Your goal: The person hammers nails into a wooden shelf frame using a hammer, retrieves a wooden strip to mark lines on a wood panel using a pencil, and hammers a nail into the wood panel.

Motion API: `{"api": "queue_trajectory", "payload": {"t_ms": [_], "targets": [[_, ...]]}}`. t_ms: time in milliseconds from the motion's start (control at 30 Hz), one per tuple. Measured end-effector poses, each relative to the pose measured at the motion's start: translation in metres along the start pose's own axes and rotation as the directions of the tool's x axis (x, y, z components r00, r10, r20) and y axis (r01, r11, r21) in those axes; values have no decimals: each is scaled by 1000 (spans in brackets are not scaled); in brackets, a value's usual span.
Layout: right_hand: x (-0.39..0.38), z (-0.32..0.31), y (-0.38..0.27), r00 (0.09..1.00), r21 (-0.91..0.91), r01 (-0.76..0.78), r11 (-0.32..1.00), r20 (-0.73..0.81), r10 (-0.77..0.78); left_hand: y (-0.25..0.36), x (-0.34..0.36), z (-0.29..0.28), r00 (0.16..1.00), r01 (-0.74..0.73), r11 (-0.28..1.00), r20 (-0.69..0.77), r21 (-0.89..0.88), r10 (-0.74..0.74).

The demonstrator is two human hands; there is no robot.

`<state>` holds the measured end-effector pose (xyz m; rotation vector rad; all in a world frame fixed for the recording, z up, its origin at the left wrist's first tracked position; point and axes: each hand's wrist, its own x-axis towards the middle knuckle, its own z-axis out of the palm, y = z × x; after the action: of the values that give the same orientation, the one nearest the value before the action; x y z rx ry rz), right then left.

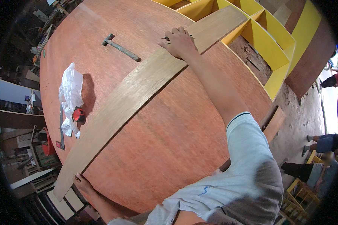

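Note:
A long light-brown wooden board [139, 88] lies diagonally across a large reddish plywood sheet [165, 127]. My right hand [179, 44] rests over the far part of the board, fingers curled, with a thin dark pencil-like stick [191, 35] held in them. At the near left end, my left hand [83, 183] grips the board's edge; some of its fingers are hidden. A hammer [122, 50] rests on the sheet beyond the board. Left of the board are a crumpled white plastic bag [71, 88], a red and black tape measure [79, 114] and a dark metal square [62, 129].
Yellow open-topped wooden compartments [276, 43] adjoin the sheet at the far right, and the board's far end overlaps them. Scrap wood and a red container [48, 144] stand at left. People [319, 165] are on the floor area at right, near yellow frames [300, 198].

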<state>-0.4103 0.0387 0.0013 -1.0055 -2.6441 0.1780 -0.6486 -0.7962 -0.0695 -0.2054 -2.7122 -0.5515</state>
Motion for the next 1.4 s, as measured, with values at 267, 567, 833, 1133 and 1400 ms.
{"api": "queue_trajectory", "payload": {"t_ms": [267, 567, 833, 1133, 1400], "targets": [[1, 11, 5, 999, -24, 33, 999, -34, -34, 9, -1, 4, 998, 57, 996, 11, -74, -56], [0, 18, 0, 991, 14, 56, 998, -120, -54, -5, -2, 4, 998, 68, 997, -5, -21, -68], [-1, 18, 1, 981, -3, 129, 992, -149, -128, -3, 0, 5, 999, 51, 997, 7, -55, -50], [4, 25, 7, 965, 22, 182, 983, -198, -174, 8, -3, 3, 991, 133, 991, 20, -14, -132], [3, 16, 6, 986, -12, 132, 991, -98, -133, 0, 1, 6, 996, 88, 995, 3, 35, -89]]}}
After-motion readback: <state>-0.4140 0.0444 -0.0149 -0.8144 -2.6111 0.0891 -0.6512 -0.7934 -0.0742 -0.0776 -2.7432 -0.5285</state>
